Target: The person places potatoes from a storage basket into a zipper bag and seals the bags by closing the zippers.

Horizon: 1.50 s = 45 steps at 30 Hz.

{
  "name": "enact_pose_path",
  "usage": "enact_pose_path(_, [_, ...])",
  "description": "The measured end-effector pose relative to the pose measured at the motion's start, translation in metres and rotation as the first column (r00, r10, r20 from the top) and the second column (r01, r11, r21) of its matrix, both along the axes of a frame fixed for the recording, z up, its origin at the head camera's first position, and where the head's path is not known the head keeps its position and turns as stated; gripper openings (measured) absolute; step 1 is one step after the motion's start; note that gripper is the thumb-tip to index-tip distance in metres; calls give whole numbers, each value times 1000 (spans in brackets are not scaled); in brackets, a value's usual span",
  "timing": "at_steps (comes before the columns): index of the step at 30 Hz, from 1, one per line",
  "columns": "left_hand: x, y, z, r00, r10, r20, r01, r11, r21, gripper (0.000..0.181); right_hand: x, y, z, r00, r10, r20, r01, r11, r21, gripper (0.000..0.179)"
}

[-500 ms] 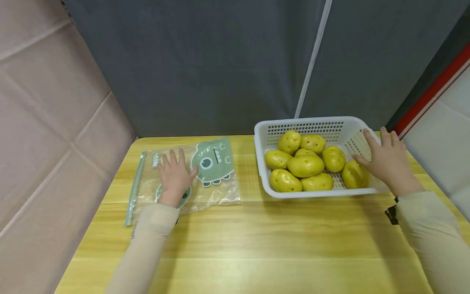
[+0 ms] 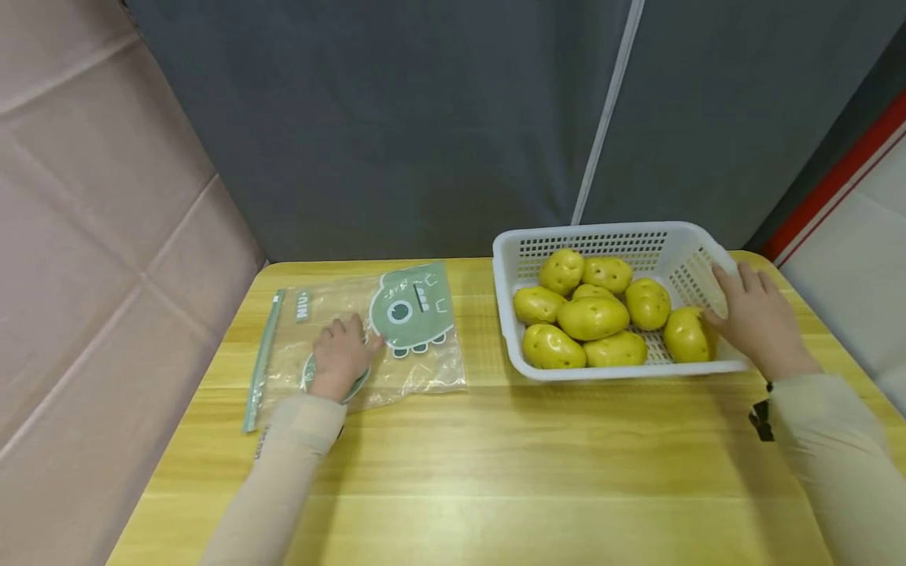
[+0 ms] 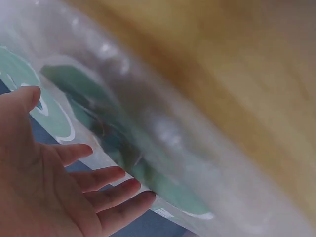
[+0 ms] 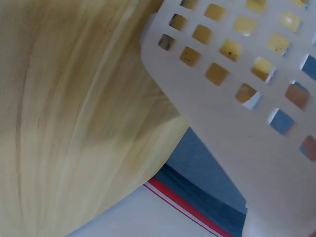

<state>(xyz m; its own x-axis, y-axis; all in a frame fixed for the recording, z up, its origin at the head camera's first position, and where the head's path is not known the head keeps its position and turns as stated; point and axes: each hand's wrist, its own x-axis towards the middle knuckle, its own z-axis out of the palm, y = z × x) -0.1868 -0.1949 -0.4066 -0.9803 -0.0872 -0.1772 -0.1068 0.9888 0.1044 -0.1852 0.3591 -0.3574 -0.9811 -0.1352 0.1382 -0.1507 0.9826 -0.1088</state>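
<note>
My left hand [image 2: 341,358] is over a clear zip bag [image 2: 418,379] with green cartoon prints, its fingers loosely bent in the head view. The left wrist view shows the fingers [image 3: 111,195] apart, with nothing held between them and the palm. My right hand [image 2: 767,326] lies over the right end of a white perforated basket [image 2: 506,314], thumb near the rightmost potato [image 2: 688,336]. Through holes in the basket's end wall [image 4: 222,118], skin shows in the right wrist view; most of that hand is hidden there. Several yellow potatoes [image 2: 593,317] are piled inside.
Bag and basket stand apart on a wooden table [image 2: 495,472], both toward its back edge. A dark grey panel [image 2: 396,141] rises behind it. Pale padded walls [image 2: 106,275] flank the left side, and a red-edged white surface [image 2: 863,251] is at right.
The left hand's fingers have gone from spread and straight to loosely bent, drawing back over the bag. My right hand has shifted slightly right at the basket's end. Bag and potatoes keep their places.
</note>
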Motion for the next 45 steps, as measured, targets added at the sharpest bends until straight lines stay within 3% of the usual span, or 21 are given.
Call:
enact_pose_path(5, [1, -1, -7, 999, 13, 53, -16, 998, 55, 81, 1, 2, -3, 998, -14, 60, 16, 999, -36, 72])
enact_pose_path(13, [3, -2, -11, 997, -10, 74, 4, 997, 71, 85, 0, 4, -6, 996, -48, 75, 52, 997, -49, 70])
enact_pose_path(22, [3, -3, -14, 997, -20, 76, 16, 998, 61, 83, 0, 4, -10, 999, -41, 27, 42, 998, -53, 65])
enact_pose_path(29, [-1, -7, -14, 995, -37, 97, 29, 997, 78, 83, -3, 18, -12, 997, 33, -72, -37, 998, -60, 60])
enact_pose_path(36, [-3, -12, -10, 990, -64, 124, 48, 991, 126, 82, -7, 23, -13, 995, 60, -77, -67, 993, -98, 62])
enact_pose_path(45, [-7, -18, -12, 987, -104, 126, 80, 979, 186, 81, -4, 21, -14, 998, 19, -55, -26, 992, -121, 61])
